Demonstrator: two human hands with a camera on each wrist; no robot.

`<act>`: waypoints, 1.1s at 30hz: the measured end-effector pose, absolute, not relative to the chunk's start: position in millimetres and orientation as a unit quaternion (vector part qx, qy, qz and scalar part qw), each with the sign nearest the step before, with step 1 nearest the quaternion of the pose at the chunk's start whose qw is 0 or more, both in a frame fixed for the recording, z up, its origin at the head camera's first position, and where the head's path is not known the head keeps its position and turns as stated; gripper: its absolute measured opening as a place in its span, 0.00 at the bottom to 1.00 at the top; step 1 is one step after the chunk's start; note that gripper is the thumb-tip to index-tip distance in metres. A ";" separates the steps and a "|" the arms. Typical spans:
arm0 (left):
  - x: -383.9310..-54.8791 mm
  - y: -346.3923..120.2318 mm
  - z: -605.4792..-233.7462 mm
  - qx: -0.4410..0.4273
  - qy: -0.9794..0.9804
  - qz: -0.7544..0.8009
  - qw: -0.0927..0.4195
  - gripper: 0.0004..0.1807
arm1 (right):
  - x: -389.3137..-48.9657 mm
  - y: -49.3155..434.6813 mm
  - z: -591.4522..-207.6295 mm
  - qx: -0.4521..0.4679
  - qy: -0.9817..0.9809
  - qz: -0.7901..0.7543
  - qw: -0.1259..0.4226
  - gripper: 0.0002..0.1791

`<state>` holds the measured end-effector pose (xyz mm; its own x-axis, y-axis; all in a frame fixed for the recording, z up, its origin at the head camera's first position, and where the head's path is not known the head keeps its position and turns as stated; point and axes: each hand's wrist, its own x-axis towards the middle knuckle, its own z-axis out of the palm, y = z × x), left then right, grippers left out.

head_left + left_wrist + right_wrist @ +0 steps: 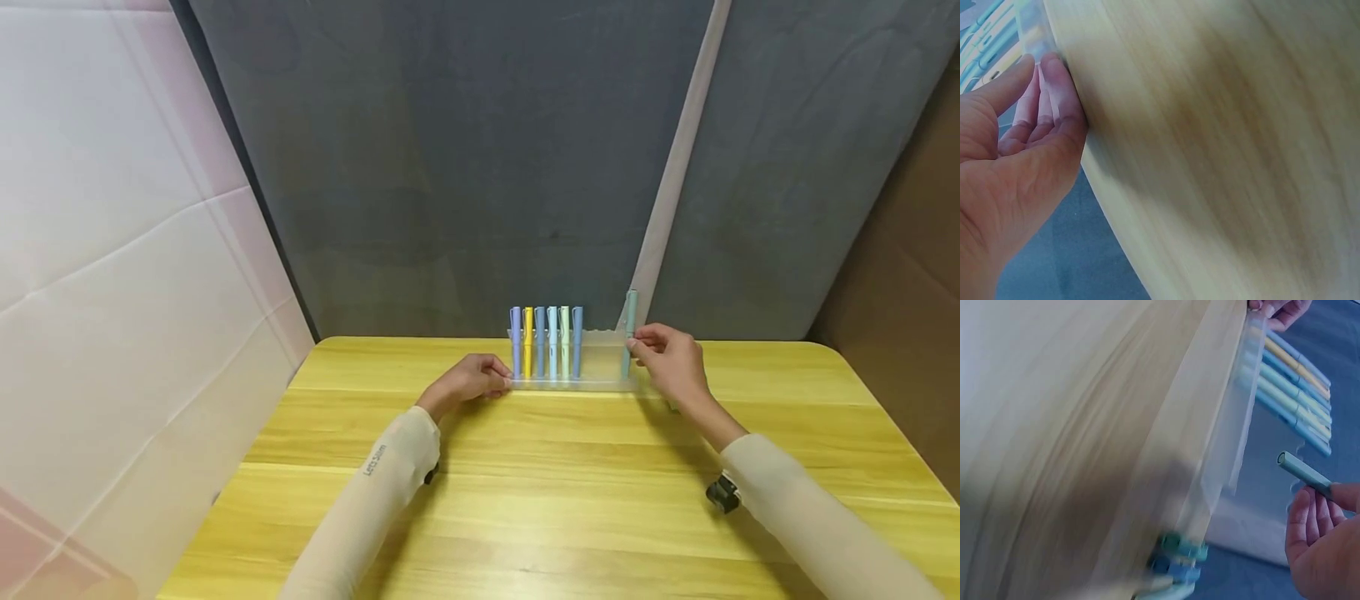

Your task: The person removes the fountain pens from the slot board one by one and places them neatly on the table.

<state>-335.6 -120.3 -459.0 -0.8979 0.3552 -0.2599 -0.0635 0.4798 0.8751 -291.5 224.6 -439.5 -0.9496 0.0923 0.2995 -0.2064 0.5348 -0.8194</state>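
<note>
Green pen (pixel 632 310), a slim cylinder, stands nearly upright at the clear plastic rack's (pixel 603 357) right end, pinched between the right hand's (pixel 673 362) thumb and fingers. The left hand (pixel 472 377) pinches the rack's left corner, beside six upright, clipped pens (pixel 553 342), on a wood-grained table (pixel 510 483).

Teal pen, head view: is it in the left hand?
No, the right hand pinches the teal pen, while the left hand is at the opposite end of the clear rack.
</note>
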 end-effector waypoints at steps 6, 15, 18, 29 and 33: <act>-338.4 -119.1 -460.0 0.093 0.835 0.502 0.204 0.07 | -280.9 253.2 -436.3 0.015 -0.879 0.448 0.163 0.18; -338.5 -118.6 -462.5 0.084 0.839 0.499 0.202 0.07 | -276.9 296.2 -447.6 -0.013 -0.892 0.417 0.172 0.16; -338.7 -117.6 -463.5 0.083 0.837 0.502 0.201 0.07 | -274.3 309.0 -451.7 -0.029 -0.899 0.405 0.164 0.16; -339.5 -113.9 -468.3 0.096 0.839 0.498 0.196 0.07 | -277.5 338.7 -469.1 -0.066 -0.917 0.388 0.070 0.19; -338.7 -114.6 -468.5 0.097 0.838 0.500 0.195 0.07 | -279.2 338.4 -473.2 -0.076 -0.920 0.384 0.030 0.19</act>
